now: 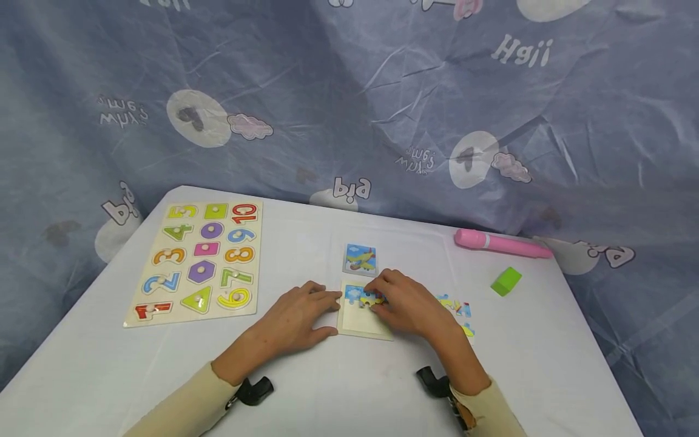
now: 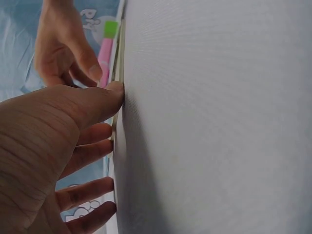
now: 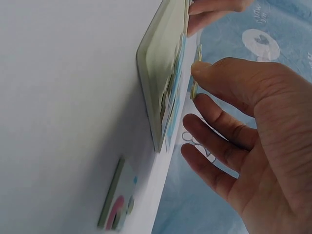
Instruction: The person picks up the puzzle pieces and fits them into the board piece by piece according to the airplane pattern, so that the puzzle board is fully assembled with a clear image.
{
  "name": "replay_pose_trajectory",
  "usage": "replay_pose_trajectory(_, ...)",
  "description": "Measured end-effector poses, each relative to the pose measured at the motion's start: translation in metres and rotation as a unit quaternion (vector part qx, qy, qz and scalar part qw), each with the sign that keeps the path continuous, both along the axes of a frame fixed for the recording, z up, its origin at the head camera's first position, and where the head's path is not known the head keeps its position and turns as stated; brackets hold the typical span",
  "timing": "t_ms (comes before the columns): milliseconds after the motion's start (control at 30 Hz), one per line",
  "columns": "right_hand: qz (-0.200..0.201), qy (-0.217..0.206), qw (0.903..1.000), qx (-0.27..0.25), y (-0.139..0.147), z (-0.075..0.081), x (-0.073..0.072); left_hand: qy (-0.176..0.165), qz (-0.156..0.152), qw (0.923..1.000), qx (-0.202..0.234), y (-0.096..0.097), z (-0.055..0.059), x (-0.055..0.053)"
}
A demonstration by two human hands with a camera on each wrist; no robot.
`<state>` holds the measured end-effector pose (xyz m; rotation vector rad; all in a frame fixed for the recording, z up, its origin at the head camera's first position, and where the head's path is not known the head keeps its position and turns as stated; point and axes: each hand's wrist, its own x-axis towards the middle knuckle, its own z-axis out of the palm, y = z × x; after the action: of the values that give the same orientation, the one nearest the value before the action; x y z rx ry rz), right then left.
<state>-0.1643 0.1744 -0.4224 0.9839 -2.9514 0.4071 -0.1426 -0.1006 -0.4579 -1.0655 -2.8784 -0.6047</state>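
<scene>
A small square puzzle board [image 1: 363,321] lies mid-table, its far part filled with jigsaw pieces [image 1: 354,294] in blue and yellow; its near part is bare. My left hand [image 1: 297,315] rests at the board's left edge, thumb [image 2: 109,100] and fingertips touching that edge, fingers fairly straight. Above the board's far right part, my right hand [image 1: 409,303] pinches a thin puzzle piece [image 3: 194,91] between thumb and index finger. The other fingers spread loosely in the right wrist view. Just beyond the board is a picture card [image 1: 360,260] of a yellow airplane.
Loose puzzle pieces [image 1: 455,305] lie right of my right hand, partly hidden by the forearm. A number-and-shape board [image 1: 188,252] is at the left. Further right are a green block [image 1: 506,281] and a pink pen-like stick [image 1: 505,244]. Printed cloth [image 1: 327,121] hangs behind the table.
</scene>
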Motion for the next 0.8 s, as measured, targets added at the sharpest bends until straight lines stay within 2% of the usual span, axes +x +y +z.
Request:
replay_pose_trajectory(400,0.009,-0.025,0.9996,0.011,-0.016,-0.006,-0.001,0.003,0.0,1.0,-0.003,0.0,-0.002,-0.001)
replay_pose_trajectory(800,0.049,-0.002,0.9987,0.017,-0.023,-0.01,-0.001,0.013,-0.006,0.9999,0.009,-0.002,-0.002,-0.002)
